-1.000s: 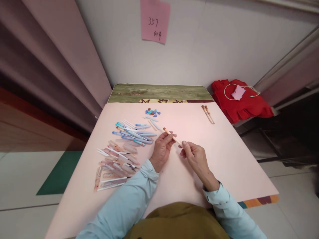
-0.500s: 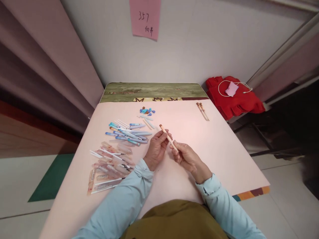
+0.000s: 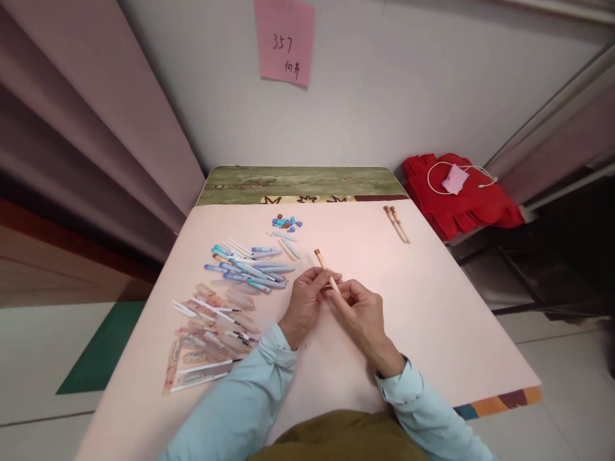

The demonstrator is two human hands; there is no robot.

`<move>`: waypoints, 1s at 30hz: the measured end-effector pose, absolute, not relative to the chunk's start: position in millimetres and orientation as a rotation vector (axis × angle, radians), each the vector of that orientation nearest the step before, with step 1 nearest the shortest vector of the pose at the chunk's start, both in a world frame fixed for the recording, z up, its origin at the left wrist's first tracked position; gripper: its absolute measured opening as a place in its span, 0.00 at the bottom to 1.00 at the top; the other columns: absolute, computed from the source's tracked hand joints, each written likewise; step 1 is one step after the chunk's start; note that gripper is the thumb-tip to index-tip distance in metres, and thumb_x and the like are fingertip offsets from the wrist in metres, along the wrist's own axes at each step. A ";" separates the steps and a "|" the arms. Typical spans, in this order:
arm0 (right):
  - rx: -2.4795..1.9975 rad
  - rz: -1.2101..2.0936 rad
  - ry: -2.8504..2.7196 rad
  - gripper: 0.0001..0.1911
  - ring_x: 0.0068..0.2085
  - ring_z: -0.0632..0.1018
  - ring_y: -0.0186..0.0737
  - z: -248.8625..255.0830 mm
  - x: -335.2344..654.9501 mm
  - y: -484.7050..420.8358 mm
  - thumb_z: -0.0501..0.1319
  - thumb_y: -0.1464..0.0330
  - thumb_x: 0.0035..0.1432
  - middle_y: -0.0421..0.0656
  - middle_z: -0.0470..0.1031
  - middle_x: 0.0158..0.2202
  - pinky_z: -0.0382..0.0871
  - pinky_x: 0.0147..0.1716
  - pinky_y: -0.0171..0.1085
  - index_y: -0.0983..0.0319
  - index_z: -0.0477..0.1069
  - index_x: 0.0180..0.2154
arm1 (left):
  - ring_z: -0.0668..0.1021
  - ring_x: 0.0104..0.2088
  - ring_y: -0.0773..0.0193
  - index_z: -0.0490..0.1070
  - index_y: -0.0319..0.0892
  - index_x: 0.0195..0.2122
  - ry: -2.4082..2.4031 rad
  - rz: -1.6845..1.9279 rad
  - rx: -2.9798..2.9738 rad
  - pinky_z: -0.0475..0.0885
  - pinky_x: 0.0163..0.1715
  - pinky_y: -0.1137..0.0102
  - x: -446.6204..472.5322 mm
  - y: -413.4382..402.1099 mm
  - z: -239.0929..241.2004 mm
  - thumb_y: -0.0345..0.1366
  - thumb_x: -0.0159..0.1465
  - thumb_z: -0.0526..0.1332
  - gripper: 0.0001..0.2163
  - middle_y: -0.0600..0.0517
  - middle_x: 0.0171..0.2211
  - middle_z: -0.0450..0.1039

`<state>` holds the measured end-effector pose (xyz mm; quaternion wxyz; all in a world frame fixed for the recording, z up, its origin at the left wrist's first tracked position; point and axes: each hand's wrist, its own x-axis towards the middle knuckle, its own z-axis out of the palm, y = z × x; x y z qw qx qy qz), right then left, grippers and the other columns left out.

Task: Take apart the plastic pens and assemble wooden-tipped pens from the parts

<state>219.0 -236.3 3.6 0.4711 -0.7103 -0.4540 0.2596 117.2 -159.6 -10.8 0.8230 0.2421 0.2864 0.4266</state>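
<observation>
Where the 2 hands come together above the worktop (image 3: 432,320), the left hand (image 3: 303,304) pinches the pale, brown-ended pen barrel (image 3: 321,260) along its middle and the right hand (image 3: 364,314) grips its near end, long axis slanting from the brown end, far and leftward, down toward the right hand. Left of the left hand lie the blue pens (image 3: 250,266), with small blue-and-brown pieces (image 3: 287,223) farther off; 2 brown-topped pens (image 3: 396,224) lie well apart, far right.

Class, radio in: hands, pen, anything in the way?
Left hand, right hand both holding pen. Brown end points away. Pen pile left, not blocking hands.
</observation>
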 end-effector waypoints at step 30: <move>-1.519 0.611 -1.110 0.17 0.26 0.77 0.37 61.3 246.2 -204.9 0.63 0.55 0.57 0.43 0.78 0.26 0.74 0.29 0.36 0.63 0.78 0.36 | 0.78 0.26 0.62 0.69 0.39 0.50 0.546 0.687 0.635 0.70 0.28 0.69 112.7 -164.2 -10.9 0.44 0.58 0.67 0.22 0.47 0.29 0.77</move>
